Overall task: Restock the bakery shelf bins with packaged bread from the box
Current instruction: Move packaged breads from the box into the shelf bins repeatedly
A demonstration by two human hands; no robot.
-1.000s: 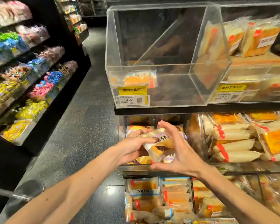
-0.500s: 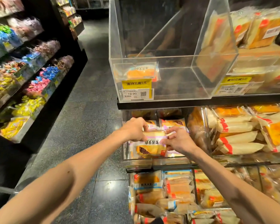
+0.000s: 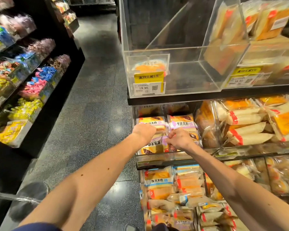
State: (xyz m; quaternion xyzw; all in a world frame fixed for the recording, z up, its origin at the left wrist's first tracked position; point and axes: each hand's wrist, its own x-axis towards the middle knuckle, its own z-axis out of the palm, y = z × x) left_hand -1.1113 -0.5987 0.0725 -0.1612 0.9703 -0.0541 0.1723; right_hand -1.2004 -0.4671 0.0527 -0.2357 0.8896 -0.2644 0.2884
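Purple-and-yellow plastic-wrapped bread pack (image 3: 154,145), a second ago held clear of the shelf, now sits in the clear acrylic middle-shelf bin (image 3: 165,157). Left hand (image 3: 144,133) and right hand (image 3: 179,139) fingers stay clamped on it; release pending.

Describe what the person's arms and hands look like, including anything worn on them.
Both forearms are bare from elbow to wrist, with no sleeves, watch, bracelet or gloves visible. The left hand and right hand show no rings from this view. A few small dark marks dot the left forearm. A strip of dark blue clothing shows at the bottom edge.
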